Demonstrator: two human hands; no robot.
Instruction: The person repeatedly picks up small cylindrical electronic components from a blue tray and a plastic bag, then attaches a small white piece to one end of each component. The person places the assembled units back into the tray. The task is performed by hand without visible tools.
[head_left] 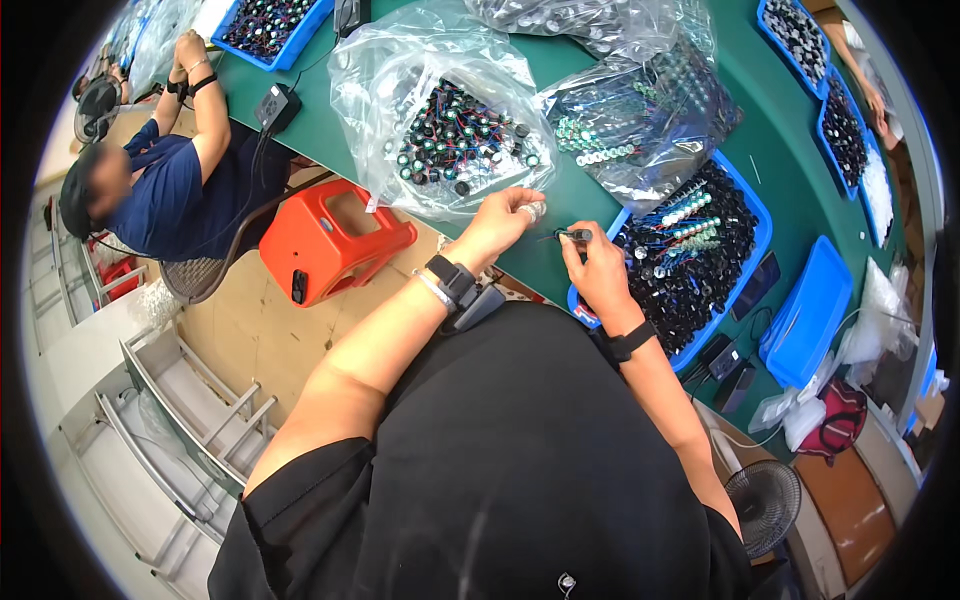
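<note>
My left hand [496, 228] is closed at the table's near edge, beside a clear plastic bag [375, 130]. Its fingers pinch a small whitish, silvery piece [536, 211] whose kind I cannot make out. A short way to the right, my right hand [600, 270] is closed on a small black cylindrical part [578, 235] with a thin dark end pointing left. Inside the open bag lie many small black and green round parts with wires [455, 135]. Close to my right hand stands a blue bin [762, 225] full of black parts, with several strips of pale round pieces [688, 207] on top.
A second bag [660, 120] holds more strips on the green table [770, 130]. An empty-looking blue tray [810, 310], cables and a fan [764, 505] are at right. A red stool [320, 245] and a seated co-worker [165, 195] are at left. Another person's arm [866, 80] shows far right.
</note>
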